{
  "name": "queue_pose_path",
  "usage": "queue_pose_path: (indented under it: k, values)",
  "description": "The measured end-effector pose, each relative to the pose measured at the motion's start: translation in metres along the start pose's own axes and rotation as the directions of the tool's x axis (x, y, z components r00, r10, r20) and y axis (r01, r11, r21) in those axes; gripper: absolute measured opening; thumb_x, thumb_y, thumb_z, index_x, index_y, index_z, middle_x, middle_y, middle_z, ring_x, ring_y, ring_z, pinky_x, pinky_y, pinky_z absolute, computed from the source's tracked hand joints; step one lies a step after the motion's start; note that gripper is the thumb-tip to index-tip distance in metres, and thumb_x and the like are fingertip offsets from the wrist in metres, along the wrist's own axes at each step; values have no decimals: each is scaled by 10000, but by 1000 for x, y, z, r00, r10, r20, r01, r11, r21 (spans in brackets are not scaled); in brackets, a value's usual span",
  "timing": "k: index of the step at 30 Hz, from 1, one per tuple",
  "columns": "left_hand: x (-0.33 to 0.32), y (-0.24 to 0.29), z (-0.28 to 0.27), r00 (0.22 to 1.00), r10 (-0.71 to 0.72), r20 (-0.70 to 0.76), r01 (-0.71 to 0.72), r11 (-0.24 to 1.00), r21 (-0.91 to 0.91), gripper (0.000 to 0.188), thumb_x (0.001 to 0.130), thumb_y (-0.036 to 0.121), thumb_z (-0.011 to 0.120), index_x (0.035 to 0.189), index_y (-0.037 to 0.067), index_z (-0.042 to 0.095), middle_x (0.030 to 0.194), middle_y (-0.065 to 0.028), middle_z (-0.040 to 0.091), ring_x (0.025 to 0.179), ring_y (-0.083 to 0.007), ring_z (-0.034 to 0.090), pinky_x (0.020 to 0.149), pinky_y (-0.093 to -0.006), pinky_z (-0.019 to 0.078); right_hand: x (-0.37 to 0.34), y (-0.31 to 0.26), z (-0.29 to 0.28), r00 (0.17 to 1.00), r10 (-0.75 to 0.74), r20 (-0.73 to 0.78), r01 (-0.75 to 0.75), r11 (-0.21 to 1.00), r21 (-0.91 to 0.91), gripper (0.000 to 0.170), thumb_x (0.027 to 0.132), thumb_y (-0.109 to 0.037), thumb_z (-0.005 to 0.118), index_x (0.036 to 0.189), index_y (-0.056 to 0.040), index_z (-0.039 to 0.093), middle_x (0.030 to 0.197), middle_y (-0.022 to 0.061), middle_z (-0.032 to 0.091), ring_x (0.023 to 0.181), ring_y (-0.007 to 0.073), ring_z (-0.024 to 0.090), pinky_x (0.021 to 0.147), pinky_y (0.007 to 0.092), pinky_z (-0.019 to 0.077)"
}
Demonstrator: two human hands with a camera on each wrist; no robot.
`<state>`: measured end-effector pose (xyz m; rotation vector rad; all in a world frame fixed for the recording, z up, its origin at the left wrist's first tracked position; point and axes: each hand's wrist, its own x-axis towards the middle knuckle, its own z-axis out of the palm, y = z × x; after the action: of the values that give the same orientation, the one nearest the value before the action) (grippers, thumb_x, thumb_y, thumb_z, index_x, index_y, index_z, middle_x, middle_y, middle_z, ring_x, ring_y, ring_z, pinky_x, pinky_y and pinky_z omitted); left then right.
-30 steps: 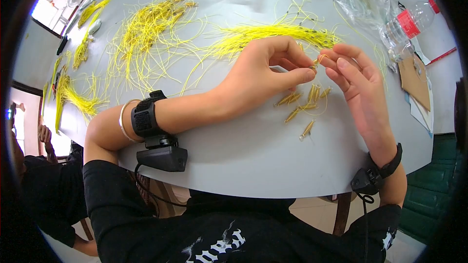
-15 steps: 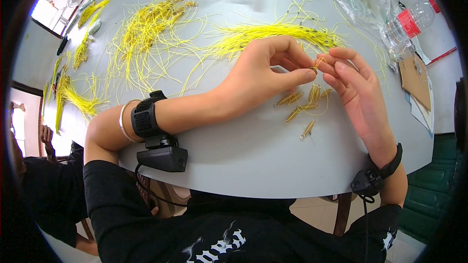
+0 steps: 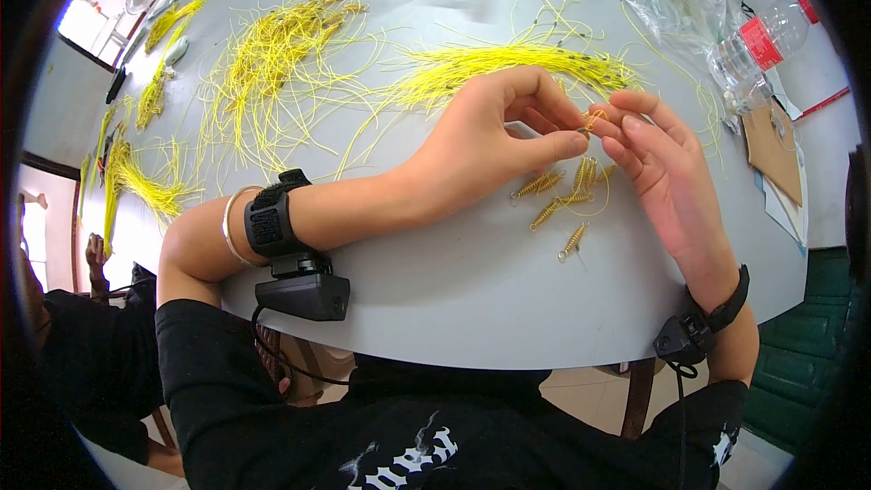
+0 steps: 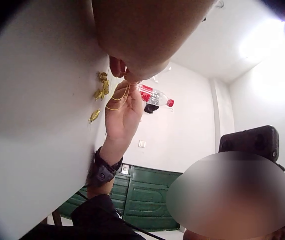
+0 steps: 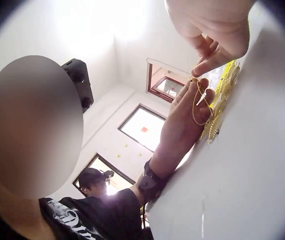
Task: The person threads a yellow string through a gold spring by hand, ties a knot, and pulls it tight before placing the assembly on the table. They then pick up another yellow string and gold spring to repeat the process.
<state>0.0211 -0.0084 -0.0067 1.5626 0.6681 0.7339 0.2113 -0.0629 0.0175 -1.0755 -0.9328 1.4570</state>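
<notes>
In the head view, the left hand [image 3: 504, 132] pinches a small yellow thread [image 3: 592, 120] between thumb and index finger above the table. Opposite it the right hand [image 3: 671, 168] holds the same thread at its fingertips, which nearly meet the left ones. A loop of the thread [image 5: 193, 107] hangs beside the left hand [image 5: 180, 122] in the right wrist view. Whether a spring is within the left fingertips, I cannot tell. Several gold coil springs [image 3: 572, 198] lie on the table just below the hands; in the left wrist view springs [image 4: 94, 116] lie beside the right hand [image 4: 124, 115].
A bundle of yellow strands [image 3: 508, 68] lies behind the hands, a tangled pile [image 3: 272, 63] to the left. At the right are a plastic bottle [image 3: 758, 44], clear bags [image 3: 667, 0] and brown cardboard [image 3: 771, 150]. Another person's hand [image 3: 94, 252] shows at far left.
The right fingers have shifted slightly, and the thread between the fingertips has changed shape a little. The left hand has barely moved. At far left, the other person's hand has moved.
</notes>
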Motion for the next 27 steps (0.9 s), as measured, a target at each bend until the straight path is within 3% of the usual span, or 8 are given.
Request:
queue_pose_path:
  k: [18,27]
  values:
    - [1,-4,1,999,42,17,-43,999,5,174,807,116,665,908,15,565,859,-30,591,783,-83,568,663,-217,488,2,1,-5,997,77,6,-77,996,41,286,867,-47,488,1132,59,475,1086,191,573,974,192,595,853,248,492]
    - [0,-4,1,999,30,24,-30,999,11,187,816,118,655,928,11,550,869,-30,578,785,-80,564,654,-224,491,1,2,1,983,-162,83,181,922,-343,180,890,-42,482,1029,38,562,955,124,626,872,161,624,800,260,498]
